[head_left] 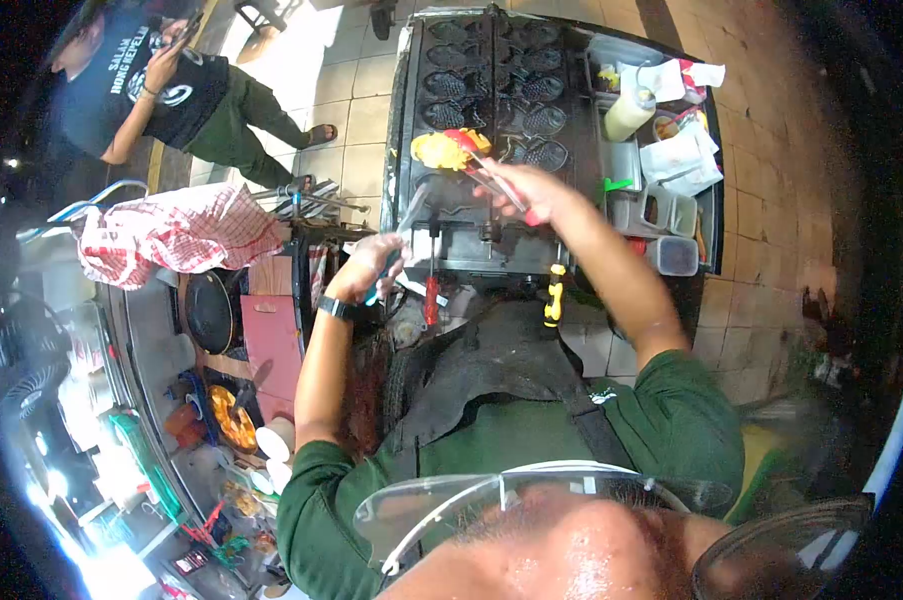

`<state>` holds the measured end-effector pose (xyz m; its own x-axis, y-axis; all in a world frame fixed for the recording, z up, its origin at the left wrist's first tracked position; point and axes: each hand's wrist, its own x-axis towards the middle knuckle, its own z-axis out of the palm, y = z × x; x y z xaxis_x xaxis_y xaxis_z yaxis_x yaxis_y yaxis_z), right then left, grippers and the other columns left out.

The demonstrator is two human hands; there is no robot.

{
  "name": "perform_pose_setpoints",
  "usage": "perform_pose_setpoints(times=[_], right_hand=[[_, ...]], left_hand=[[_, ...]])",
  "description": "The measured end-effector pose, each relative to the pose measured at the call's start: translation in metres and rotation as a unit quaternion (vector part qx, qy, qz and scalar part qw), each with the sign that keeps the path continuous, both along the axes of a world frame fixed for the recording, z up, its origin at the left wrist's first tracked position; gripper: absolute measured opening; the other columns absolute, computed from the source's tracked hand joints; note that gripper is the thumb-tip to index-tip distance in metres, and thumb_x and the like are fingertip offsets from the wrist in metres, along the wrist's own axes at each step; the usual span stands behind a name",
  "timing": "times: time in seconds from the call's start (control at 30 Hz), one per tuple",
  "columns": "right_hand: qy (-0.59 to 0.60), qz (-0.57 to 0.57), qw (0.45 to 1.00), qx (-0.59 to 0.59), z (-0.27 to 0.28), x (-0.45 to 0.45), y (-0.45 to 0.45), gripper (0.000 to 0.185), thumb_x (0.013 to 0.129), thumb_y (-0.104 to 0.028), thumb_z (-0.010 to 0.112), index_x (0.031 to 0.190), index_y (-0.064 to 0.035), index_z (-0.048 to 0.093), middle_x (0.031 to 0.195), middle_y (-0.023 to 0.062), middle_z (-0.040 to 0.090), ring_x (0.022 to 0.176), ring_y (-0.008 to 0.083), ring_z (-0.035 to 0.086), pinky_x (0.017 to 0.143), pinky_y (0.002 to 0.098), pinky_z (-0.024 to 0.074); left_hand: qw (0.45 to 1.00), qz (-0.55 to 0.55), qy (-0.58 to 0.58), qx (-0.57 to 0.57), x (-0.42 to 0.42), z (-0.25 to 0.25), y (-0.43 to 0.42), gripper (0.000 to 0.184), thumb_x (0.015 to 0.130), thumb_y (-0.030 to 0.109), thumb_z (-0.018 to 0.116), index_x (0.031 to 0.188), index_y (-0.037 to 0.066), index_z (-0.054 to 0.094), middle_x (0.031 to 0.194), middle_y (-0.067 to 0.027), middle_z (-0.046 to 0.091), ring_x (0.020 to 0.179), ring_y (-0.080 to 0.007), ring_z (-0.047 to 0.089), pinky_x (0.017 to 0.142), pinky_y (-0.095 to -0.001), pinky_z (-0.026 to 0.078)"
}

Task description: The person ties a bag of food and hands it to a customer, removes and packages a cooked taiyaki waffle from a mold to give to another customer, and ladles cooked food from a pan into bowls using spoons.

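My right hand (531,195) is closed around red-tipped tongs (506,188). Between the tips is a yellow fish-shaped cake (441,152), held above the front part of a dark fish-mould pan (496,90). My left hand (373,262) grips a teal-handled tool with a narrow grey blade (413,208), perhaps a spatula; its tip is near the pan's front left corner. Several fish-shaped hollows show in the two halves of the pan. A red-handled tool (431,300) and a yellow-and-black handle (554,297) jut from the pan's near edge towards my apron.
Right of the pan, a tray holds a squeeze bottle (629,115), plastic tubs (677,255) and packets. On the left are a checked cloth (176,232), a round black pan (211,312) and a pink board (271,345). Another person (161,90) stands at the upper left.
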<state>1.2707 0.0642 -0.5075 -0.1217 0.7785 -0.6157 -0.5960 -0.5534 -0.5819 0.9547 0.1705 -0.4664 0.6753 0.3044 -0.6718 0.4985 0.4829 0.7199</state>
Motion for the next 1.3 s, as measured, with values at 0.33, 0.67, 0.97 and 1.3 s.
perform_pose_setpoints(times=[0.33, 0.67, 0.97, 1.3], right_hand=[[-0.316, 0.54, 0.768, -0.136, 0.091, 0.189, 0.089, 0.057, 0.095, -0.056, 0.052, 0.112, -0.0027, 0.066, 0.084, 0.0097, 0.07, 0.044, 0.0064, 0.043, 0.038, 0.0227, 0.035], [-0.7, 0.391, 0.552, -0.231, -0.022, 0.252, -0.081, 0.039, 0.08, -0.037, 0.071, 0.107, -0.01, 0.075, 0.115, 0.0142, 0.07, 0.107, 0.0353, 0.067, 0.091, 0.044, 0.0534], [-0.792, 0.197, 0.534, -0.219, -0.117, 0.216, -0.09, 0.05, 0.083, -0.048, 0.071, 0.103, -0.0027, 0.072, 0.108, 0.0152, 0.07, 0.101, 0.0325, 0.067, 0.085, 0.0451, 0.0541], [-0.866, 0.177, 0.467, 0.026, -0.186, 0.189, -0.064, 0.02, 0.083, -0.003, 0.058, 0.1, 0.0028, 0.066, 0.114, 0.0246, 0.061, 0.102, 0.0402, 0.062, 0.088, 0.0463, 0.0512]], left_hand=[[0.999, -0.029, 0.036, -0.028, -0.021, 0.001, -0.02, 0.034, 0.103, 0.037, 0.044, 0.093, 0.006, 0.055, 0.056, -0.0026, 0.047, 0.033, -0.0122, 0.038, 0.032, -0.0256, 0.032], [0.997, -0.028, 0.075, -0.005, -0.03, 0.033, -0.048, 0.035, 0.103, 0.04, 0.044, 0.091, 0.009, 0.056, 0.059, -0.0005, 0.047, 0.037, -0.0106, 0.039, 0.035, -0.0249, 0.032], [0.994, -0.109, 0.023, 0.008, 0.041, 0.055, -0.052, 0.026, 0.103, 0.032, 0.047, 0.098, 0.009, 0.057, 0.065, -0.0025, 0.053, 0.044, -0.0101, 0.044, 0.039, -0.0241, 0.032], [0.986, -0.153, 0.034, 0.051, 0.075, 0.044, -0.055, 0.026, 0.104, 0.034, 0.046, 0.1, 0.009, 0.055, 0.068, -0.0021, 0.054, 0.044, -0.0107, 0.047, 0.041, -0.0243, 0.037]])
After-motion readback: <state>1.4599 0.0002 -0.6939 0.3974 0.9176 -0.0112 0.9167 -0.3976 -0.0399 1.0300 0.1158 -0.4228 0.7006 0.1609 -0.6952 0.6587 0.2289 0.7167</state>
